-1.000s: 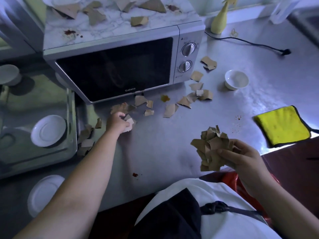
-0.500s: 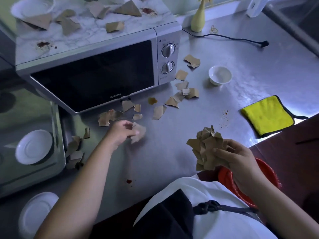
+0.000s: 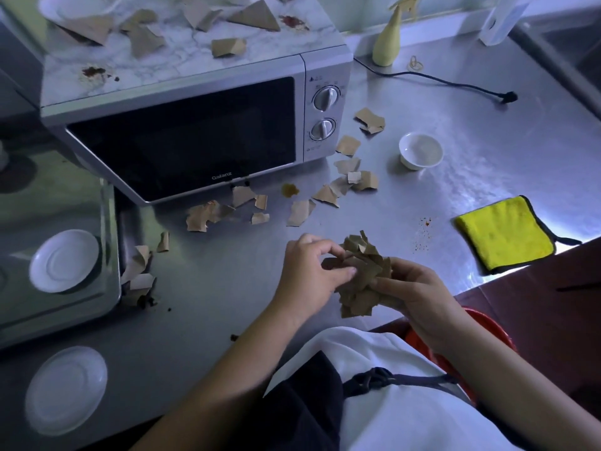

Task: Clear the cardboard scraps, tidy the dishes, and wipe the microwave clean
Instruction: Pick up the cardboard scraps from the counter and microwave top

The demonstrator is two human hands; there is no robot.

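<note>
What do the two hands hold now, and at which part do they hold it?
Both hold one bundle of torn brown cardboard scraps: the right hand grips its right side, the left hand pinches its left edge.

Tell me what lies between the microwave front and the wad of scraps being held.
In the head view, loose cardboard scraps and a brownish smear lie on the counter between microwave and wad.

The brand name "Galanz" stands in pale letters along the lower edge of the microwave (image 3: 182,138) door, while markings around its dials (image 3: 325,98) are too small to read.
</note>
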